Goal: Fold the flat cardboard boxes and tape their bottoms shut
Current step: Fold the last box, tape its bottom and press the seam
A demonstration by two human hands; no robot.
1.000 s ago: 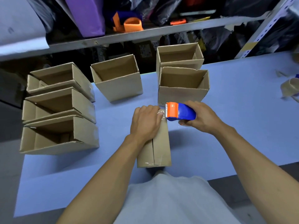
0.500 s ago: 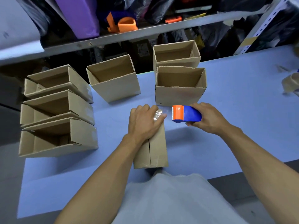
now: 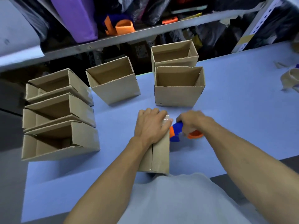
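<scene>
My right hand (image 3: 192, 122) has swung the tape dispenser (image 3: 177, 132) — gripped by its handle — off the far end and down beside the box (image 3: 159, 152), whose taped seam my flat left hand (image 3: 149, 125) presses — bottom sealed, I'd say.

Your left hand (image 3: 151, 125) lies palm down, fingers together & fairly straight, pressing flat; forearm runs up from bottom-left. Your right hand (image 3: 192, 122) is curled in a grip, knuckles up, a bit blurred; wrist bent, forearm coming in from the lower right. Hands sit just beside each other.
</scene>
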